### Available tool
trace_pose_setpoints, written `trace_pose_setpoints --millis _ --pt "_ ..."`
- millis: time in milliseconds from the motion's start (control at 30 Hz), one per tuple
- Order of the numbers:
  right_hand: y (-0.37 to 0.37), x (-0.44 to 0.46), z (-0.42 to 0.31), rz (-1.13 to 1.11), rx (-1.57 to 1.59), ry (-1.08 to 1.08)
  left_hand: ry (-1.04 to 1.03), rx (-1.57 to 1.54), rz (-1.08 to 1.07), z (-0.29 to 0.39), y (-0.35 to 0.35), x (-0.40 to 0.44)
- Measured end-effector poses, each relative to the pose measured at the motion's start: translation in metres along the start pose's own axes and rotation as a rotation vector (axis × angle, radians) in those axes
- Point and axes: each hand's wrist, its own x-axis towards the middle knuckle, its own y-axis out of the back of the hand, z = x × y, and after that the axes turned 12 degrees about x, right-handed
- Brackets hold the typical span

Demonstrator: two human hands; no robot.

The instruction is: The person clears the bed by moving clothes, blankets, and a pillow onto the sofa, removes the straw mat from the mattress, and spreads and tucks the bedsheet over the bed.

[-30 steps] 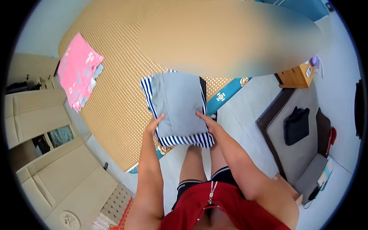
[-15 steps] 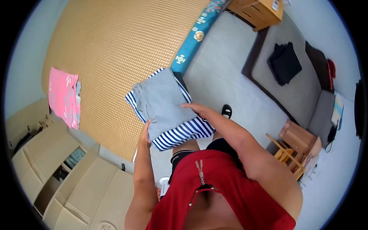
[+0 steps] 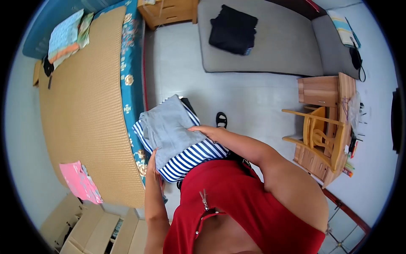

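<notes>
Stack [image 3: 175,137] is in both hands, mid-view, in front of the waist; clock is read around it, 12 = top of view. Grey cloth [image 3: 163,127] on top, striped cloth [image 3: 192,155] under it, showing from 4 to 6 and at 9, dark cloth [image 3: 189,105] peeking out at 1. Left hand [image 3: 152,166] grips at 7-8, right hand [image 3: 211,132] at 3. Fingers: each hand is partly closed round the cloth, right thumb flat on the grey, left thumb at its edge; the rest sit under or behind, so can't tell exactly how far they curl. Step in hand, my read: two-handed hold of folded cloth, fold intact. Bed [image 3: 133,139] is at 9, right beside the stack; they overlap in view, can't tell if they touch. Pink cloth [image 3: 80,182] lies on the bed's mat [image 3: 86,106] at 8. Couch [image 3: 283,46] at 1-2, black clothes [image 3: 232,30] on it at 1. Chair [image 3: 322,134] at 3, well apart. Sandal [image 3: 221,120] on the floor [image 3: 253,93] at 2. Next move calls for, I'd judge: keep it level, both hands moving together, support under the loose striped edge at 5, since soft layers could slide.
</notes>
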Motion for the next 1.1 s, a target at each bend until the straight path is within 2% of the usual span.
trace_pose_setpoints --millis 33,133,233,333,467,567,600,667,733,833,933,967,1067,1100 --pt "0.02 -0.024 -0.009 0.026 0.036 0.032 -0.058 0.054 -0.013 0.003 -0.033 0.016" --pt "0.057 -0.102 -0.039 0.106 0.153 0.166 0.057 0.14 -0.143 0.018 -0.114 0.059" --pt "0.106 -0.169 -0.058 0.175 0.223 0.311 -0.005 0.353 -0.228 0.029 -0.206 0.093" --pt "0.147 -0.216 -0.096 0.217 0.316 0.42 0.138 0.541 -0.283 0.061 -0.297 0.134" --pt "0.189 -0.284 -0.131 0.305 0.337 0.593 0.016 0.71 -0.344 0.092 -0.418 0.146" --pt "0.177 -0.345 -0.169 0.484 0.353 0.72 -0.108 0.798 -0.4 0.123 -0.508 0.141" --pt "0.174 -0.361 -0.182 0.503 0.352 0.791 -0.138 0.843 -0.394 0.135 -0.537 0.139" --pt "0.178 -0.389 -0.21 0.523 0.338 0.915 -0.184 0.841 -0.517 0.156 -0.587 0.154" --pt "0.189 -0.413 -0.243 0.523 0.313 1.022 -0.278 0.875 -0.532 0.179 -0.642 0.13" --pt "0.198 -0.443 -0.285 0.554 0.328 1.121 -0.461 0.919 -0.675 0.21 -0.704 0.14" --pt "0.239 -0.455 -0.334 0.679 0.149 1.16 -0.592 0.957 -0.51 0.224 -0.744 0.175" --pt "0.246 -0.454 -0.346 0.755 0.105 1.135 -0.623 1.071 -0.305 0.223 -0.752 0.187" --pt "0.285 -0.427 -0.367 1.216 -0.256 0.911 -0.673 1.274 -0.138 0.214 -0.739 0.228" --pt "0.295 -0.414 -0.369 1.324 -0.511 0.761 -0.695 1.245 -0.139 0.206 -0.724 0.231"
